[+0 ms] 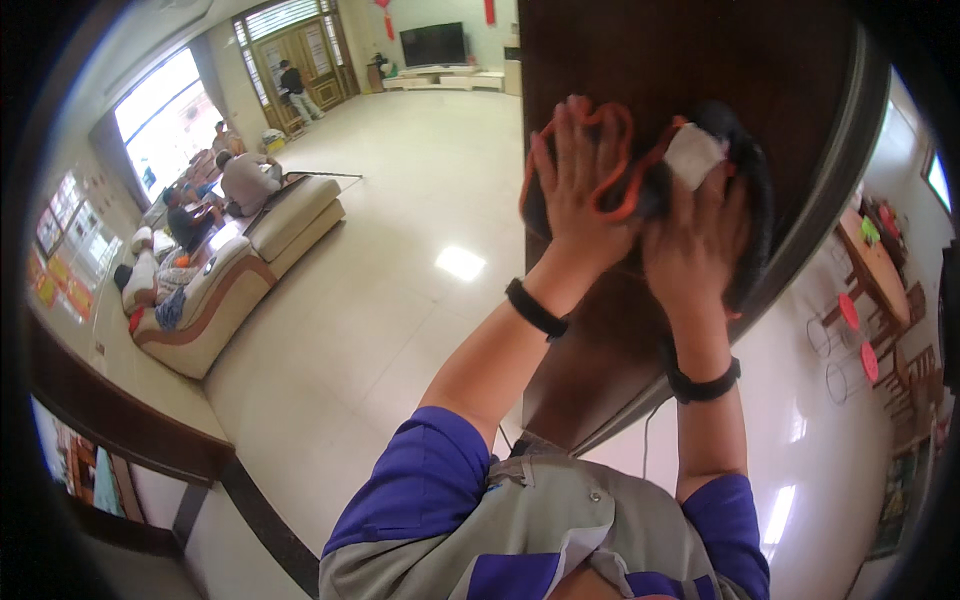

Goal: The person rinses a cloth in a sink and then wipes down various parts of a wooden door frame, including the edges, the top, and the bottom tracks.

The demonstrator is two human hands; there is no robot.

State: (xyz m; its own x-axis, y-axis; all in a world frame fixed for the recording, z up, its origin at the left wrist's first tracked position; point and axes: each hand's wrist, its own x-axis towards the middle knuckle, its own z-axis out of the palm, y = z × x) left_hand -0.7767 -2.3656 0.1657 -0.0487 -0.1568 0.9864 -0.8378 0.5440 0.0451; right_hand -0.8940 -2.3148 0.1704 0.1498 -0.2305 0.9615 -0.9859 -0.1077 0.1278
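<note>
A dark cloth with orange-red edging (pixel 616 206) lies bunched against a dark brown wooden door panel (pixel 585 45). My left hand (pixel 581 195) rests flat on the cloth, fingers stretched upward and somewhat apart. To its right, my right hand (pixel 697 232) presses on a black bunched part (pixel 754 202) of what seems to be the same cloth. A white patch (pixel 694 154) covers some of that hand's fingertips. Blur hides whether the right fingers grip the fabric. Both wrists wear black bands.
Past the panel's left edge is a tiled floor (pixel 390 247) with a cream sofa (pixel 232 281). Several people sit near it; one person (pixel 298 90) stands at the far door. Right of the panel's edge are a wooden table (pixel 874 262) and red stools (pixel 847 311).
</note>
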